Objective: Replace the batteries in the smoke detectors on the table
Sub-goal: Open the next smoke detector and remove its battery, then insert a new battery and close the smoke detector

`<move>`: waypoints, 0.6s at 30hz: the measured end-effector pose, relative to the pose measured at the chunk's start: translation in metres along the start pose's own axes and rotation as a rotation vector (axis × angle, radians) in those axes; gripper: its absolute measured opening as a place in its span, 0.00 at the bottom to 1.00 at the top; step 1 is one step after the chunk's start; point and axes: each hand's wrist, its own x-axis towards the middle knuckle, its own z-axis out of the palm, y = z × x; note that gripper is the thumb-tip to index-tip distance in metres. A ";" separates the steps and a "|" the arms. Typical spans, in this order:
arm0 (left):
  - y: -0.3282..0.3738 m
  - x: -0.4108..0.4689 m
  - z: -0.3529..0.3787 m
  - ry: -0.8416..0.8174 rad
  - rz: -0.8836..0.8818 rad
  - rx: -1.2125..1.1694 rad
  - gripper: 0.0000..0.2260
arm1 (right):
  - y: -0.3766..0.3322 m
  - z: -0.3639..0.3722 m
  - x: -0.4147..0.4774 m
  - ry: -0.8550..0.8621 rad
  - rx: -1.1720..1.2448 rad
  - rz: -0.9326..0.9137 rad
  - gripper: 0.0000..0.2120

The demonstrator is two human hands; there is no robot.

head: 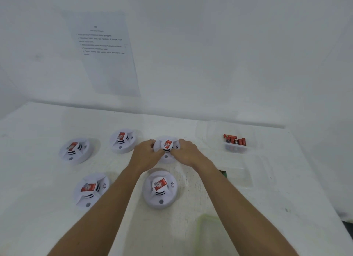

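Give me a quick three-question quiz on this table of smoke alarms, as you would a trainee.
1. How many smoke detectors lie on the table?
2. True or false: the left hand and right hand grip the same far right detector.
3. Where is the clear tub of red batteries? A) right of the detectors, toward the wall B) at the table's left edge C) in the left hand
Key: 1. five; 2. true; 3. A
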 end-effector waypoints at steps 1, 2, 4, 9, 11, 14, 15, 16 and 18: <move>-0.001 0.000 0.001 0.000 0.003 0.010 0.23 | 0.001 0.001 0.001 -0.003 -0.015 0.003 0.16; -0.002 0.001 0.001 0.003 -0.003 0.012 0.20 | 0.000 0.002 0.000 -0.002 -0.014 0.004 0.17; -0.005 0.002 0.001 0.004 -0.017 -0.002 0.13 | -0.002 0.000 -0.003 0.007 0.018 0.000 0.22; -0.009 -0.004 -0.006 0.016 -0.022 -0.041 0.25 | -0.009 0.003 -0.015 0.074 -0.023 -0.044 0.37; -0.010 -0.011 -0.015 0.032 0.005 -0.084 0.26 | -0.019 0.005 -0.028 0.145 -0.032 -0.090 0.33; -0.014 -0.028 -0.033 0.105 0.062 -0.129 0.24 | -0.032 0.014 -0.046 0.272 -0.003 -0.208 0.26; -0.016 -0.036 -0.041 0.136 0.075 -0.124 0.23 | -0.038 0.020 -0.054 0.288 0.030 -0.253 0.24; -0.019 -0.045 -0.048 0.170 0.087 -0.116 0.22 | -0.043 0.028 -0.060 0.284 0.072 -0.294 0.23; -0.028 -0.064 -0.061 0.239 0.114 -0.098 0.20 | -0.053 0.049 -0.071 0.251 0.154 -0.351 0.21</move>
